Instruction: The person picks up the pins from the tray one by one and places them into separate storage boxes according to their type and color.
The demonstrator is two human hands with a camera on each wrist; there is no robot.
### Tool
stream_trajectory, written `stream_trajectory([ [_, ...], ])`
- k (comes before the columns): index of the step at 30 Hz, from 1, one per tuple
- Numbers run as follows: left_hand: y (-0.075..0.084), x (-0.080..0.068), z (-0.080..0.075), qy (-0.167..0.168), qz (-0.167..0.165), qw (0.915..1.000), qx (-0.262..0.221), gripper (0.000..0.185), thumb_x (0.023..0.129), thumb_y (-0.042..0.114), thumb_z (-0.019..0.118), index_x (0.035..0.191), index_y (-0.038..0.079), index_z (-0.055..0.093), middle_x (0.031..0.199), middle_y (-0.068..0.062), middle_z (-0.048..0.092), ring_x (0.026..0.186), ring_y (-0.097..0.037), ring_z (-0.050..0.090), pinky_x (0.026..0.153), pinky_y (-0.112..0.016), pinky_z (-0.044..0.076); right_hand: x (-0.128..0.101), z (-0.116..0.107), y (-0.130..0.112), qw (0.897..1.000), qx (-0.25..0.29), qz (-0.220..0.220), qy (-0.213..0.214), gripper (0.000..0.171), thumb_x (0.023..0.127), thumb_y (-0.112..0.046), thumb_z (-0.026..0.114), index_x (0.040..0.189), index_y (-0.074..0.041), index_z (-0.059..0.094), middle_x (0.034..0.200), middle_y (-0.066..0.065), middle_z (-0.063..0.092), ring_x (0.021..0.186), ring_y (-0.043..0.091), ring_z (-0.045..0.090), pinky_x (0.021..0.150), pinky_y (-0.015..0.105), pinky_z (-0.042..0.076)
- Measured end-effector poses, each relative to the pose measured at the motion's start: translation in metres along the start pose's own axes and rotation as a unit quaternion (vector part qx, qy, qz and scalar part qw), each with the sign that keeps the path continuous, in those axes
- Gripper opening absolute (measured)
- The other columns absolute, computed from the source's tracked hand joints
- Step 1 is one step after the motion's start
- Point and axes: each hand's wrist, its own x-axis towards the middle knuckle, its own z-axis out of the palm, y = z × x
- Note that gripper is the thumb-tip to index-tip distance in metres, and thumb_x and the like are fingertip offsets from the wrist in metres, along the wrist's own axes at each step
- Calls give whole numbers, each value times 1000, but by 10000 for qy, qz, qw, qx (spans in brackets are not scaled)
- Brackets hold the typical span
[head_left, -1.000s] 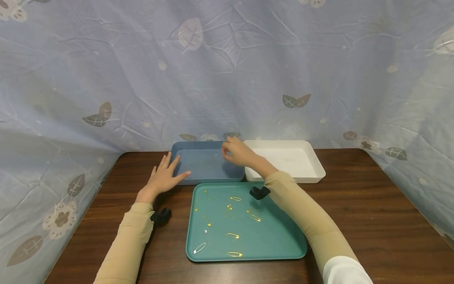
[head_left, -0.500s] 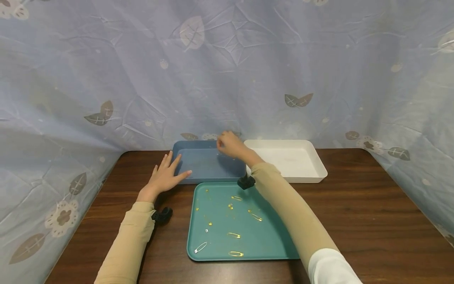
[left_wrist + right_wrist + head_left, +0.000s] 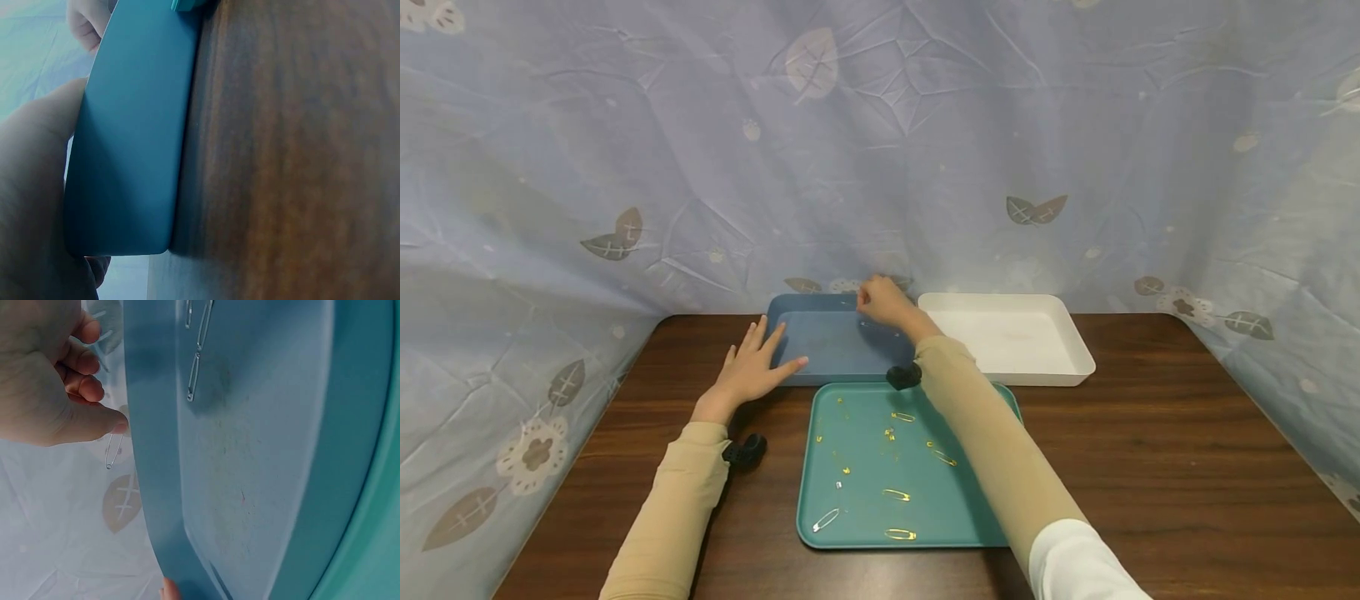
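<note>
While the flat left hand [image 3: 747, 373] steadies the smooth blue tray [image 3: 827, 342], the right hand's [image 3: 883, 302] grip pinches a wire safety pin [image 3: 114, 452].

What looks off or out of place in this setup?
Nothing looks spilled or damaged. Gold and silver safety pins lie scattered loose across the flat teal tray. The right hand pinches a silver safety pin over the far rim of the blue plastic tray; the left hand rests against its near-left corner.

No legible text, label, brand, number or sign appears in any view. The blue tray [image 3: 835, 342], the white tray [image 3: 1011, 340], the teal tray [image 3: 970, 500] and the leaf-patterned cloth [image 3: 880, 142] bear no readable marking.
</note>
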Motion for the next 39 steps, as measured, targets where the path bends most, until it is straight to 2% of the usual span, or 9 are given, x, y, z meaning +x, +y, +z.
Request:
stream_trajectory([
  [7, -1, 1, 1, 30, -5, 10000, -2, 93, 90, 71, 45, 158, 16, 13, 164, -16, -7, 151, -41, -3, 112, -73, 4, 8, 10, 0, 9994, 330, 133, 42, 14, 93, -8, 57, 83, -5, 66, 94, 10, 59, 80, 19, 50, 77, 33, 44],
  [13, -1, 2, 2, -10, -6, 10000, -44, 95, 88, 74, 43, 158, 17, 12, 164, -14, -8, 151, -40, -4, 112, -73, 4, 13, 15, -3, 9988, 458, 150, 114, 14, 94, -8, 57, 83, -5, 66, 82, 8, 64, 66, 15, 51, 68, 29, 44],
  [16, -1, 2, 2, -8, -2, 10000, -51, 95, 88, 74, 43, 158, 17, 13, 164, -16, -7, 151, -40, -3, 112, -73, 4, 12, 14, -8, 9981, 590, 168, 93, 10, 94, -9, 60, 87, -4, 65, 88, 10, 65, 71, 17, 54, 73, 32, 47],
  [20, -1, 1, 1, -2, -14, 10000, -31, 95, 88, 74, 43, 158, 17, 13, 165, -17, -5, 151, -41, -3, 112, -73, 5, 10, 12, -12, 9978, 645, 165, 51, 8, 94, -13, 63, 96, -5, 63, 102, 12, 61, 86, 22, 56, 82, 36, 49],
  [24, -1, 0, 0, -35, -34, 10000, -16, 95, 89, 74, 43, 158, 18, 13, 164, -16, -6, 151, -41, -3, 112, -73, 4, 9, 9, -14, 9977, 667, 125, 16, 10, 94, -15, 64, 98, -5, 63, 106, 13, 58, 95, 24, 54, 86, 38, 48],
  [30, 0, -2, 0, -75, -54, 9999, -43, 95, 88, 75, 43, 158, 18, 12, 164, -14, -9, 151, -40, -4, 112, -73, 4, 5, 6, -13, 9981, 618, 20, 55, 10, 94, -16, 64, 97, -6, 63, 103, 11, 57, 92, 22, 51, 84, 37, 46],
  [35, 0, -1, 0, -77, -46, 10000, -22, 95, 88, 75, 42, 158, 18, 12, 164, -14, -9, 151, -41, -4, 112, -73, 5, 0, 4, -14, 9990, 314, -313, 75, 9, 93, -17, 65, 94, -8, 63, 97, 9, 56, 86, 19, 46, 80, 35, 42],
  [39, 0, -2, -1, -62, -45, 10000, -56, 95, 88, 74, 43, 158, 18, 13, 164, -15, -7, 151, -41, -4, 112, -73, 5, -7, 0, -17, 9981, 248, -554, 132, 8, 92, -17, 66, 92, -9, 63, 95, 7, 55, 86, 19, 46, 82, 36, 41],
])
